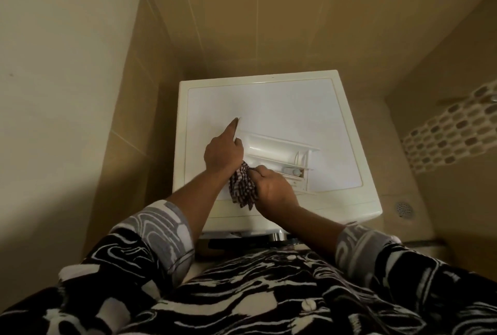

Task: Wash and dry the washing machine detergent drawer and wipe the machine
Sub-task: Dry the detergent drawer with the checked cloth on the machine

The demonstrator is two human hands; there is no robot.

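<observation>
The fingers (262,172) of your right hand (274,189) are bunched tight on the checked cloth (242,187). They push a wad of it into the near compartment of the detergent drawer (279,153), likely so the fabric reaches the corners. On your left hand (223,153), 1 finger points straight out. The others curl down at the drawer's left end (their tips are hidden), apparently bracing it against the rubbing. The drawer lies flat on top of the washing machine (269,109), a steady bench for drying.
</observation>
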